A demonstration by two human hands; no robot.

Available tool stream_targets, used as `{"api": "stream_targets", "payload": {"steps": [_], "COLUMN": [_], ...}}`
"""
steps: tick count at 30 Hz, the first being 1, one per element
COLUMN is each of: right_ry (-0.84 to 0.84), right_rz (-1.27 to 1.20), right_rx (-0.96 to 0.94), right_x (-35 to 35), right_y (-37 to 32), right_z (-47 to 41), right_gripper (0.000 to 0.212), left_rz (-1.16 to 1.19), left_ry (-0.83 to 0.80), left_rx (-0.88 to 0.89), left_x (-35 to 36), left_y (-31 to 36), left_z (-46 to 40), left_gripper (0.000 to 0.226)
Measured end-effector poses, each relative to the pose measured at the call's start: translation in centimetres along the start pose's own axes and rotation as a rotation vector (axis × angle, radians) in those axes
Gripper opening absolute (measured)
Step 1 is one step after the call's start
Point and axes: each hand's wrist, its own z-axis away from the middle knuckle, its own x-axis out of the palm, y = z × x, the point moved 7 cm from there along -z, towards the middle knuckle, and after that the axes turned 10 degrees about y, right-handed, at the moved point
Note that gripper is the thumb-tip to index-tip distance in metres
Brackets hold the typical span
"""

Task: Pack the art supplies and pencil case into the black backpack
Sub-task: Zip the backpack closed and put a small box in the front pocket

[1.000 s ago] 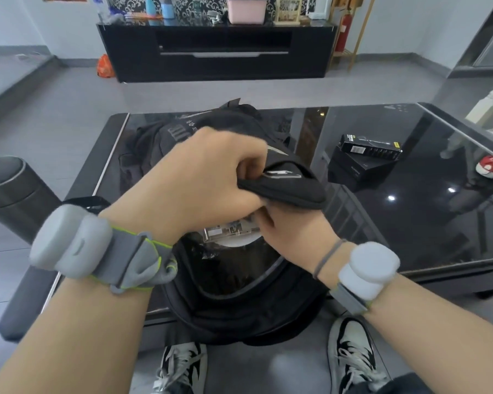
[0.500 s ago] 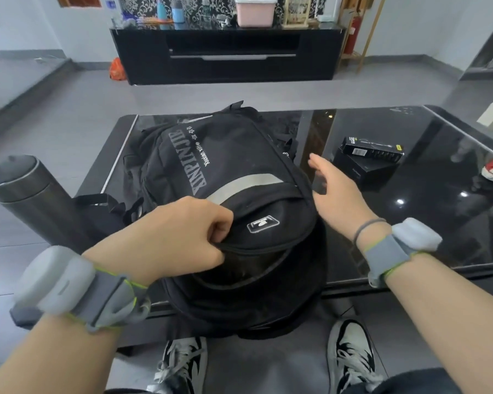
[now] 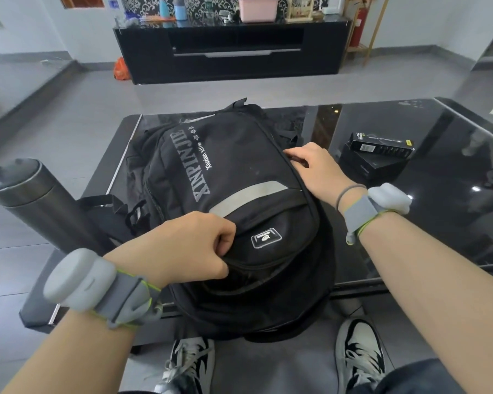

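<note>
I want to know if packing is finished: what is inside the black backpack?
Nothing inside shows. The black backpack lies on the glass table, its flap down over a dark gap pinched by the left hand; contents are covered.

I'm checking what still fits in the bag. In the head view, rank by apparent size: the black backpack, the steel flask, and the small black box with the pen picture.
1. black backpack, largest.
2. steel flask; it stands nearer the camera, so it may look oversized.
3. small black box, smallest.

Beyond my glossy black table stretched grey floor, white walls, and a long black cabinet.
</note>
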Motion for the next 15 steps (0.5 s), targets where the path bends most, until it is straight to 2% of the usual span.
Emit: {"api": "stream_targets", "payload": {"steps": [4,8,15], "right_ry": [0.074,0.083,-0.166], "right_rz": [0.029,0.142,0.378], "right_rx": [0.026,-0.018,-0.123], "right_x": [-0.4,-1.3,-4.1], "right_y": [0.1,0.1,-1.1], "right_z": [0.3,1.5,7.4], "right_gripper": [0.009,0.008,0.011], "left_rz": [-0.006,0.018,0.102], "left_ry": [0.003,0.004,-0.010], "left_rx": [-0.001,-0.004,-0.004], "left_x": [0.2,0.4,0.5], "left_y": [-0.1,0.0,0.8], "left_z": [-0.1,0.0,0.8], "left_gripper": [0.020,0.025,0.054]}}
